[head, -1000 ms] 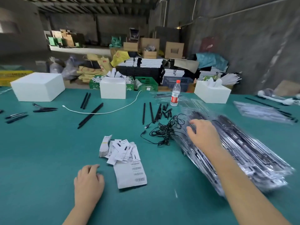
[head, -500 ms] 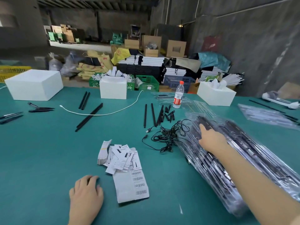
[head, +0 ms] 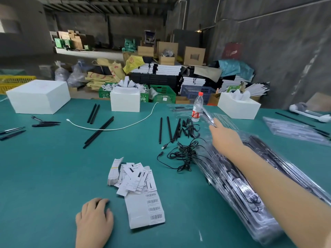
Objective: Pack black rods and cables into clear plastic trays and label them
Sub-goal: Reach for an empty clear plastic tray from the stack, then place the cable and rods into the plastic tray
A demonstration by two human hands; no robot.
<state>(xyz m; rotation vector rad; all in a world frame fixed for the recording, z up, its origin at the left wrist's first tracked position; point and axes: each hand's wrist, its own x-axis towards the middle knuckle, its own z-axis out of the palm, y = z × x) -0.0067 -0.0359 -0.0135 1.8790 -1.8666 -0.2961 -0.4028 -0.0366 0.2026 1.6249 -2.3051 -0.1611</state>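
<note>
On green table point(head: 44, 176): R hand point(head: 226, 138) reaches fwd, pinching clear tray point(head: 208, 114) lifted near bottle point(head: 197, 107), above tray stack point(head: 250, 190). L hand point(head: 95, 217) rests w/ fingers loosely curled, beside labels point(head: 136, 179). Black rods point(head: 169, 128) & cables point(head: 184, 154) lie mid-table.

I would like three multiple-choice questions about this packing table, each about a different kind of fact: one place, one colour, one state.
1. Where does the water bottle stand?
A. at the table's far side, beyond the tangled black cables
B. beside the left hand
C. on a white box

2. What colour is the bottle's cap?
A. blue
B. red
C. white

3. What is the right hand doing?
A. resting flat on the labels
B. holding a black rod
C. lifting a clear plastic tray

Answers:
1 A, it stands upright beyond the cables.
2 B, the cap is red.
3 C, its fingers hold a clear tray above the table.
</note>
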